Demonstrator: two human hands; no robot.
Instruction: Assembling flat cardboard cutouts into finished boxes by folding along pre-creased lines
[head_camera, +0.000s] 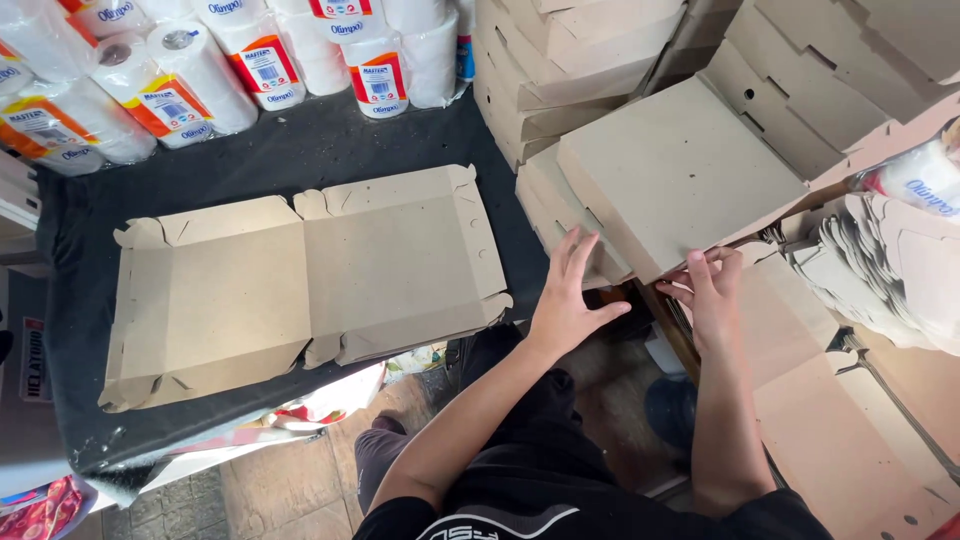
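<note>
Cardboard box work, both hands on a folded box.
We note the left hand (568, 305) spread flat against the folded box (680, 170) atop a stack (545, 200), while the right hand (712, 290) pinches its near edge. An unfolded blank (300, 280) lies on the dark tabletop (300, 150). We advise supporting the underside and lifting level, clear of neighbouring stacks.

A folded cardboard box (675, 170), plain brown and closed flat, is lying tilted on top of a stack of the same boxes (545, 205) at the right of the scene. Its near corner is sticking out past the stack. Its near edges are touching both hands, and its top face is showing bare, with small slots along its far right edge.
</note>
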